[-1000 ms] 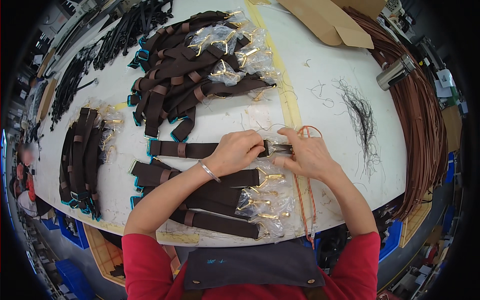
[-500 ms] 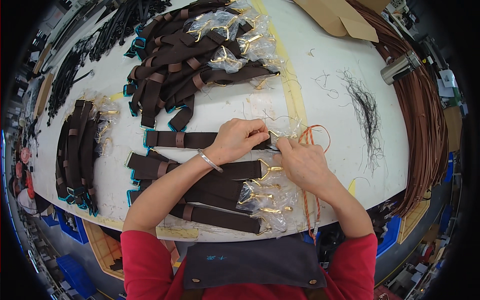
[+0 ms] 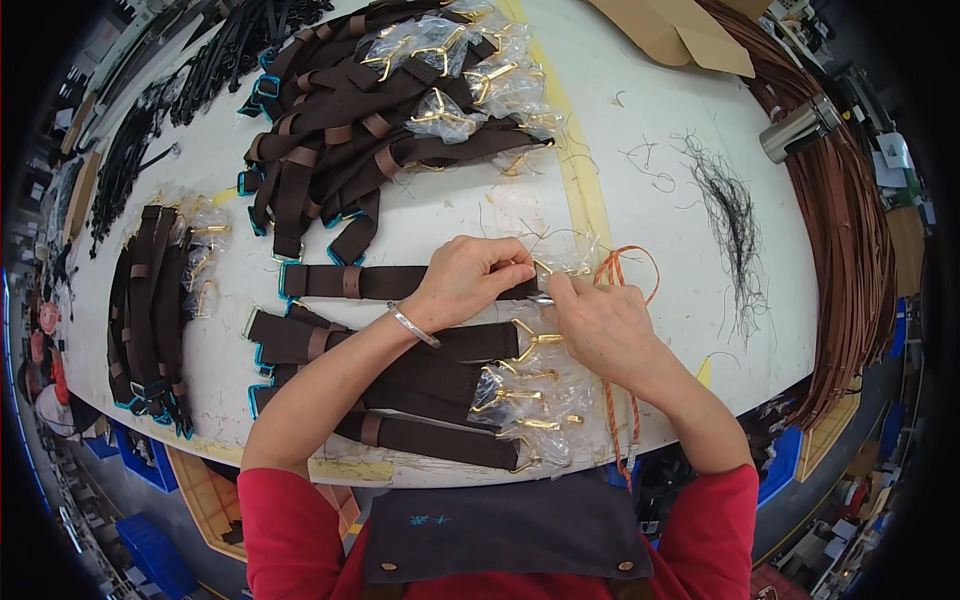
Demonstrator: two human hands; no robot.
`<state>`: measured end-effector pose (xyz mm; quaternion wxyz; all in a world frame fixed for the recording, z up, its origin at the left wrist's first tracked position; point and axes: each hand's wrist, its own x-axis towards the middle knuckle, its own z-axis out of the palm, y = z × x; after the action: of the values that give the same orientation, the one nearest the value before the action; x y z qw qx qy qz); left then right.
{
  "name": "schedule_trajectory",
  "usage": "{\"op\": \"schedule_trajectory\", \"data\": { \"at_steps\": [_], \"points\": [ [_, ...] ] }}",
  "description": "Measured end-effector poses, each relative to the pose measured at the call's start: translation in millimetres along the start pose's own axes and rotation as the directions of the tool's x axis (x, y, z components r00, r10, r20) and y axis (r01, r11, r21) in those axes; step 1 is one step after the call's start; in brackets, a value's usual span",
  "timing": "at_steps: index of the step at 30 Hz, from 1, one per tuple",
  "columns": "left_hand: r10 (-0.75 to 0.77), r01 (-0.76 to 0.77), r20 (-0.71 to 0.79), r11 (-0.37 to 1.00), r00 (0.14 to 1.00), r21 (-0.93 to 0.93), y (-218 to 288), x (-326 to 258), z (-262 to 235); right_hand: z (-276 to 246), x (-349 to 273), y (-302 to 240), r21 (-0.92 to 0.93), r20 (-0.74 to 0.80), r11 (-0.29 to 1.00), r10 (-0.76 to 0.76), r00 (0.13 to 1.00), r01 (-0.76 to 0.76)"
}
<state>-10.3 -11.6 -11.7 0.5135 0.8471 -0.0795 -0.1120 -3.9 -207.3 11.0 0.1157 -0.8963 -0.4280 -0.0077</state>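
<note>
White worktable (image 3: 660, 230) in a workshop, yellow tape line (image 3: 580, 170) running across it. Left hand (image 3: 470, 280) pinches the end of a dark brown strap (image 3: 350, 282) lying flat at table centre; fingers closed on it. Right hand (image 3: 600, 325) meets it at the strap's tip, fingertips pressed narrow on a small gold clasp (image 3: 545, 270) in clear plastic wrap; the exact hold is covered by the fingers. Silver bracelet (image 3: 414, 325) on the left wrist. Orange cord (image 3: 625, 275) loops just beside the right hand and trails under it toward the table edge. Below the hands, more brown straps with wrapped gold clasps (image 3: 520, 400), stacked close, partly covered by the forearms. Above, a big pile of same straps (image 3: 370, 120). Left, a smaller strap bundle (image 3: 150, 300). Right of the hands, a tangle of black threads (image 3: 730, 210). Brown leather strips (image 3: 850, 240) curve along the right rim, metal cylinder (image 3: 800, 128) beside them, cardboard piece (image 3: 680, 30) cut off at top. Far-left black items blurred, can't make out.
</note>
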Motion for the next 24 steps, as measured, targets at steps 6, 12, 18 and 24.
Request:
{"op": "schedule_trajectory", "data": {
  "at_steps": [6,12,18,24],
  "points": [
    [0.050,-0.051,-0.048,0.998,0.998,-0.025,-11.1,1.0,4.0,-3.9,5.5,1.8,0.011,0.026,0.999,-0.035,0.999,0.035],
    [-0.028,0.030,0.022,0.997,0.999,-0.067,-3.9,-0.2,-0.4,-5.5,6.0,1.5,0.006,0.045,1.000,-0.026,0.999,0.026],
    [-0.046,0.048,0.024,0.993,0.999,-0.104,-4.6,-0.1,-1.0,-4.8,3.1,0.8,0.068,0.073,0.997,0.033,0.997,-0.038],
    [-0.078,0.083,0.052,0.992,0.996,-0.096,-3.9,3.2,-4.0,5.3,-2.9,20.1,0.141,0.004,0.982,0.124,0.992,-0.124]
  ]
}}
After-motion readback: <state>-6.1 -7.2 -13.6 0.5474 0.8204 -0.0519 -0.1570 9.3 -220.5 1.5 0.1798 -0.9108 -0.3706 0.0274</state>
